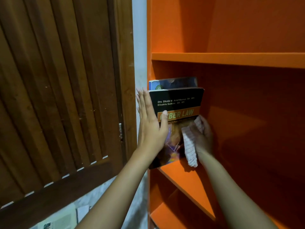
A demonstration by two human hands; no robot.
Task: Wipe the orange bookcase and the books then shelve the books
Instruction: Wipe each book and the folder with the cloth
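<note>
Orange shelf (189, 177) open beyond black book (178, 96); cloth (189, 146) perhaps on its edge.

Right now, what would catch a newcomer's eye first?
The bright orange bookcase fills the right. At its middle shelf's left end stands a black-and-orange Cyber Law paperback, left hand flat against it, right hand gripping a white checked cloth beside it. Left: a dark slatted door.

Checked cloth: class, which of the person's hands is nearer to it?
Right. The right hand grips the checked cloth against the book; the left hand lies flat along that book's left edge, thumb on its cover, apart from the cloth.
</note>
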